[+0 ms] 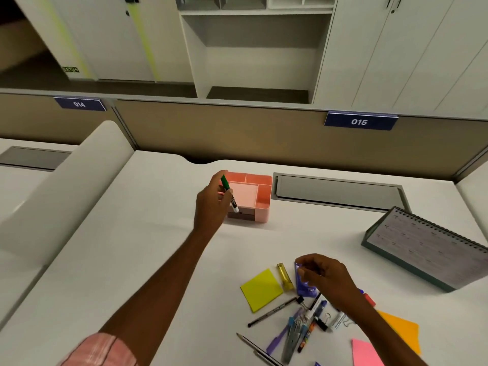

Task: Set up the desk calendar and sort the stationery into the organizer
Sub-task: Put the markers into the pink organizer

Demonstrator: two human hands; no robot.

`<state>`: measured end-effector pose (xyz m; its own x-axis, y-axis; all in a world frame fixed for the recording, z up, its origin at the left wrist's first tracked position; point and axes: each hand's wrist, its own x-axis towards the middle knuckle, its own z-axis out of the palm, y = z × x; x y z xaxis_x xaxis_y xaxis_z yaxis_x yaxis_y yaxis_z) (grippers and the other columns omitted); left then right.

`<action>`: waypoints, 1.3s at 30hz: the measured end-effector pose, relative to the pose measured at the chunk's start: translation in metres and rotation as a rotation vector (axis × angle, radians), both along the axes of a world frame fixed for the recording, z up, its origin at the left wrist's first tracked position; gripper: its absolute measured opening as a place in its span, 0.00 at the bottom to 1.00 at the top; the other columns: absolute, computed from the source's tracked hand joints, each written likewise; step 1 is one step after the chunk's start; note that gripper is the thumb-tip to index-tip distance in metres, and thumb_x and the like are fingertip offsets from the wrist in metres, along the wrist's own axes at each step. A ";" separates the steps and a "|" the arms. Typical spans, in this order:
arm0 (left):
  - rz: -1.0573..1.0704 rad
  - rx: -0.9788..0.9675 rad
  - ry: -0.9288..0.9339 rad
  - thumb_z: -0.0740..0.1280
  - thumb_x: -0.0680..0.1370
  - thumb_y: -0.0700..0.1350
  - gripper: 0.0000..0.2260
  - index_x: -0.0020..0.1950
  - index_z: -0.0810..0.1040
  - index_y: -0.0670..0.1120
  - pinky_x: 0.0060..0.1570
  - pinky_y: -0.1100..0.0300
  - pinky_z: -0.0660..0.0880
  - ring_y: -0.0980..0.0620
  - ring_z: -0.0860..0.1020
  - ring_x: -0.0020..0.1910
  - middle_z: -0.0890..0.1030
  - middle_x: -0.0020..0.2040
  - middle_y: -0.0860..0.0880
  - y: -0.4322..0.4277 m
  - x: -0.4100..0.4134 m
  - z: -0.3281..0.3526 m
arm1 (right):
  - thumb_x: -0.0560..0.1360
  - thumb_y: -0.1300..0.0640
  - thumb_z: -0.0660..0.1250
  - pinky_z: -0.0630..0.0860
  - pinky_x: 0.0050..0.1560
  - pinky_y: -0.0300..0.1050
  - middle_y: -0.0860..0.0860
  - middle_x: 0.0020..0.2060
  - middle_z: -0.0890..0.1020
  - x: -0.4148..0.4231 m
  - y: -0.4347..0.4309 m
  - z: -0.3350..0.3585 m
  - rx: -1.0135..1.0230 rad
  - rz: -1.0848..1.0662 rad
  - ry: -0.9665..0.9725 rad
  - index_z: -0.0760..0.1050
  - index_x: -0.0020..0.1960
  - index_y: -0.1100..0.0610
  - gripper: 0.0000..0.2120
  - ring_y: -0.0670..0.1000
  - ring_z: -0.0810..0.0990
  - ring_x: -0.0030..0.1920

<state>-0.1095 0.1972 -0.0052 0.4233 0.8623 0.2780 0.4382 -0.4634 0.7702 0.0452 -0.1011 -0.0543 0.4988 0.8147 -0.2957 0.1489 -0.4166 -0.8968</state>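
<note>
A pink organizer (260, 204) with several compartments stands mid-desk. My left hand (212, 204) holds a green marker (229, 192) just above the organizer's left side, white tip pointing down. My right hand (326, 276) hovers over the stationery pile, its curled fingers on a purple stapler (303, 286); whether it grips it I cannot tell. Beside that lie a yellow highlighter (285, 276) and a yellow sticky pad (261, 289). The desk calendar (427, 247) stands upright on the right.
Pens, a pencil (260, 348), binder clips (320, 322) and purple pieces are scattered near the front edge. Orange (401, 328) and pink (365, 352) sticky pads lie at the right. A grey cable hatch (338, 191) sits behind the organizer. A partition wall bounds the desk's back.
</note>
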 end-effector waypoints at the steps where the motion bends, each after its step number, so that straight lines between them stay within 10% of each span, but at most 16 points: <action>1: 0.011 0.018 -0.002 0.68 0.81 0.43 0.20 0.73 0.72 0.52 0.49 0.53 0.83 0.48 0.85 0.47 0.85 0.53 0.46 0.008 0.002 0.000 | 0.76 0.64 0.73 0.82 0.46 0.40 0.46 0.44 0.88 0.000 0.000 -0.003 -0.009 -0.006 -0.001 0.84 0.54 0.50 0.11 0.45 0.86 0.46; 39: 0.076 0.105 0.440 0.62 0.85 0.44 0.17 0.73 0.75 0.41 0.60 0.47 0.79 0.39 0.82 0.60 0.81 0.65 0.39 0.117 0.043 -0.064 | 0.77 0.61 0.73 0.83 0.42 0.41 0.49 0.43 0.88 0.010 -0.033 -0.057 -0.205 -0.102 0.117 0.82 0.55 0.52 0.08 0.50 0.87 0.44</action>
